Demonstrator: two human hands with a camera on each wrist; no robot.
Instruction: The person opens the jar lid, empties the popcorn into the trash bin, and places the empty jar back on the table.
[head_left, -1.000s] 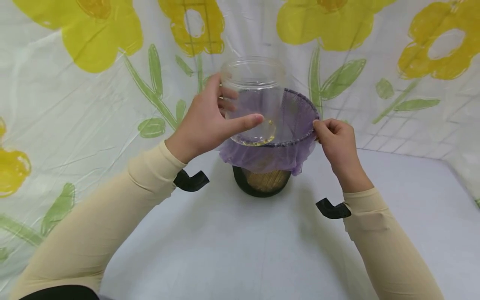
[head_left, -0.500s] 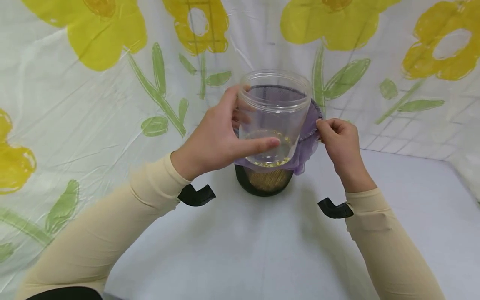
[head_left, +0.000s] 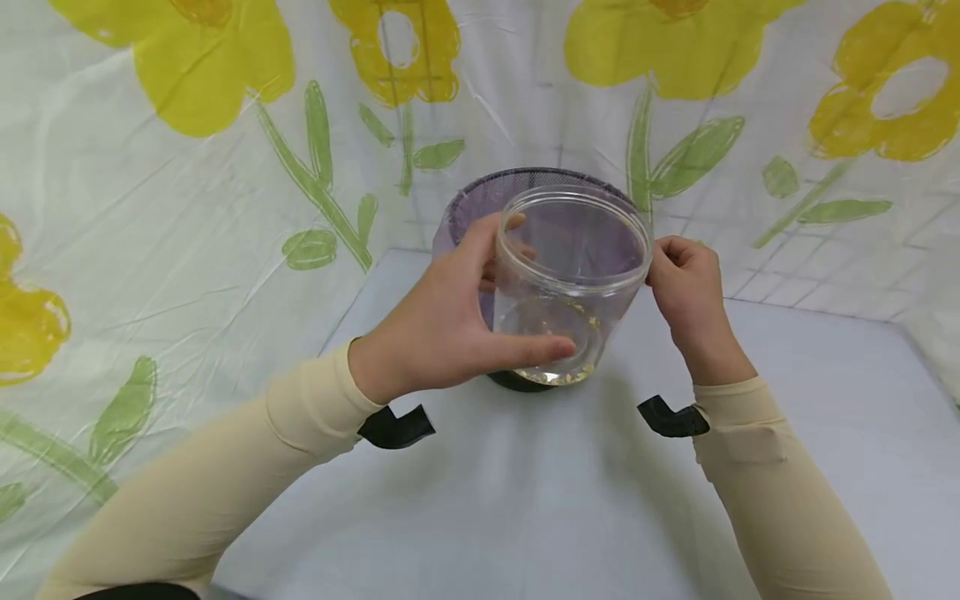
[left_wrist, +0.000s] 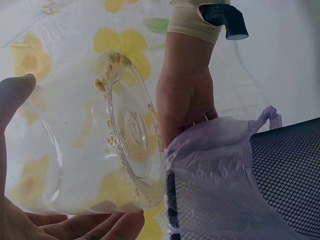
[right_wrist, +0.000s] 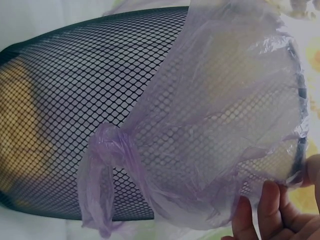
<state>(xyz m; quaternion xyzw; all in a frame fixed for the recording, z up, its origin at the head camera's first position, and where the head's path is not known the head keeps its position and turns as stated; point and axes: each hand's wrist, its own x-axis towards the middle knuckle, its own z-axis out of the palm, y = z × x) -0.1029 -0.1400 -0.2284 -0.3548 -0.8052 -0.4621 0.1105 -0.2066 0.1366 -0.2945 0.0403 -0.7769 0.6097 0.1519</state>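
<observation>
My left hand (head_left: pixel 442 325) grips a clear plastic jar (head_left: pixel 573 292), thumb across its near side and fingers behind. Its wide mouth leans toward the head camera, and yellowish crumbs (left_wrist: pixel 107 75) cling around the base, plain in the left wrist view. Behind the jar stands a black mesh bin (right_wrist: pixel 115 70) lined with a thin purple bag (right_wrist: pixel 225 100) folded over the rim. With thumb and fingertips my right hand (head_left: pixel 688 292) pinches the bag at the right side of that rim. In the head view the jar covers much of the bin.
Tan material (right_wrist: pixel 20 125) shows through the mesh near the bin's bottom. A knotted end of the bag (right_wrist: pixel 107 175) hangs outside. The white table (head_left: pixel 487 508) meets a sheet printed with yellow flowers (head_left: pixel 210 67). Black curved mounts (head_left: pixel 672 417) sit at both wrists.
My left hand has brought the jar right and down, from over the bin's opening to in front of it. The jar's mouth tips more toward the head camera. My right hand stays at the rim.
</observation>
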